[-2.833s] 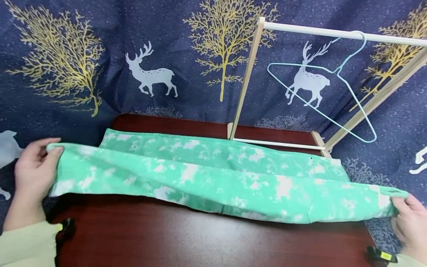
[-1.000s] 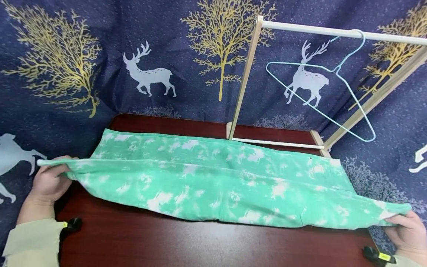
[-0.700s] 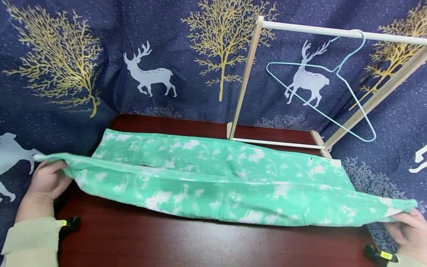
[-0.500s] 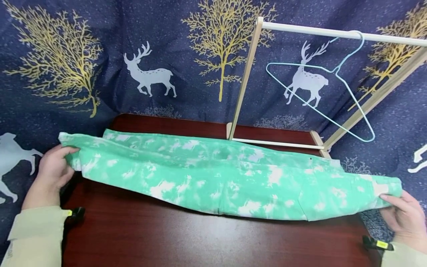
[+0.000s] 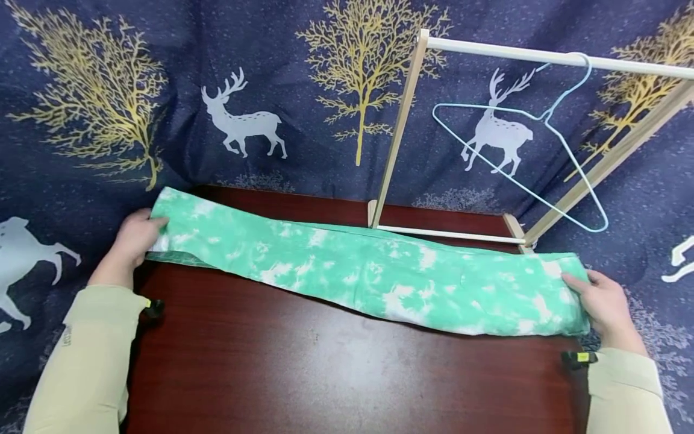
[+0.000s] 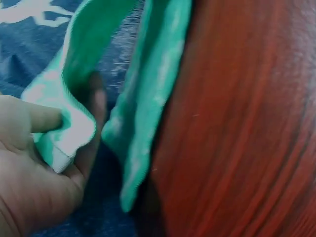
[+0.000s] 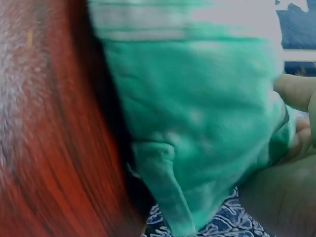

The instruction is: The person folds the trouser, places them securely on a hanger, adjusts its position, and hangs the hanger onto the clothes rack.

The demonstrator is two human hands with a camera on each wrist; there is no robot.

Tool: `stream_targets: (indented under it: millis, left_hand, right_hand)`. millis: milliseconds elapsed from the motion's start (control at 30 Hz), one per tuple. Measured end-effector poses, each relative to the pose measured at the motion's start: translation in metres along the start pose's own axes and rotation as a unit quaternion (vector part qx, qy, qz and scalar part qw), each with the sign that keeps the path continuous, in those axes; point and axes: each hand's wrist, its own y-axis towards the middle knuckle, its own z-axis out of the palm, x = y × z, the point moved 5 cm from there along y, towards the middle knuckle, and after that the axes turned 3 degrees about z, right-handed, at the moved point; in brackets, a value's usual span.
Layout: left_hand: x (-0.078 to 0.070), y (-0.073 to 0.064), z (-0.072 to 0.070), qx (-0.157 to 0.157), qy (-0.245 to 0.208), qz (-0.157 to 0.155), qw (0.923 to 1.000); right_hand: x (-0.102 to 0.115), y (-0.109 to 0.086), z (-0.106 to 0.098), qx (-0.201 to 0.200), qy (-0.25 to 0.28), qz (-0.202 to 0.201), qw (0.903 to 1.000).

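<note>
Here, left grip and right grip pinch green cloth.

Dark-blue fabric backdrop, pale-speckled, creased, hung behind surface and along both sides. Printed motifs: gold bare-branched trees, white antlered deer between them, pale shrubs along lower part; further white animal figure at left. Surface: reddish-brown, streaked wood grain in left wrist view. Rack at rear right: pale wooden side posts, white upper bar, lower bar near surface. Light: soft whitish glare at surface centre.
</note>
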Motion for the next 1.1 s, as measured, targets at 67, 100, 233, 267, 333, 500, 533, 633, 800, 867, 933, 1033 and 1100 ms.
stream_targets:
  millis: [67,100,233,267,333,500,533,633,800,867,933,1033,1100]
  left_hand:
    - [0.007,0.003,0.007,0.021,0.046,0.009,0.9987]
    - [0.012,0.003,0.010,0.032,0.054,0.008,0.9980]
    - [0.021,0.001,0.015,0.053,0.079,0.006,0.9955]
    - [0.021,-0.002,0.015,0.055,0.079,0.006,0.9953]
    - [0.022,-0.008,0.013,0.059,0.086,0.004,0.9946]
    - [0.026,-0.028,0.005,0.069,0.100,-0.005,0.9925]
    - [0.027,-0.032,0.004,0.068,0.103,-0.004,0.9923]
    - [0.033,-0.045,-0.001,0.067,0.103,-0.001,0.9924]
    - [0.042,-0.064,-0.009,0.090,0.095,-0.005,0.9913]
    - [0.045,-0.070,-0.011,0.108,0.098,-0.009,0.9893]
    - [0.047,-0.073,-0.013,0.124,0.100,-0.014,0.9872]
    - [0.047,-0.072,-0.015,0.132,0.109,-0.022,0.9850]
    - [0.044,-0.068,-0.015,0.136,0.122,-0.028,0.9828]
  right_hand:
    - [-0.004,0.007,-0.001,0.010,-0.110,0.022,0.9937]
    - [-0.007,0.009,-0.002,0.024,-0.145,0.027,0.9889]
    - [-0.023,0.007,-0.007,0.109,-0.140,0.071,0.9815]
    - [-0.027,0.005,-0.007,0.124,-0.135,0.076,0.9801]
    - [-0.032,0.002,-0.007,0.148,-0.110,0.085,0.9791]
    - [-0.036,-0.005,-0.004,0.168,-0.086,0.086,0.9783]
    - [-0.036,-0.007,-0.004,0.169,-0.092,0.087,0.9775]
    - [-0.035,-0.010,-0.008,0.172,-0.135,0.087,0.9720]
    - [-0.038,-0.017,-0.013,0.182,-0.169,0.085,0.9650]
    - [-0.041,-0.020,-0.015,0.179,-0.161,0.086,0.9667]
    - [-0.041,-0.022,-0.016,0.181,-0.157,0.084,0.9673]
    - [-0.040,-0.023,-0.018,0.184,-0.149,0.087,0.9677]
    - [-0.036,-0.022,-0.018,0.184,-0.168,0.081,0.9651]
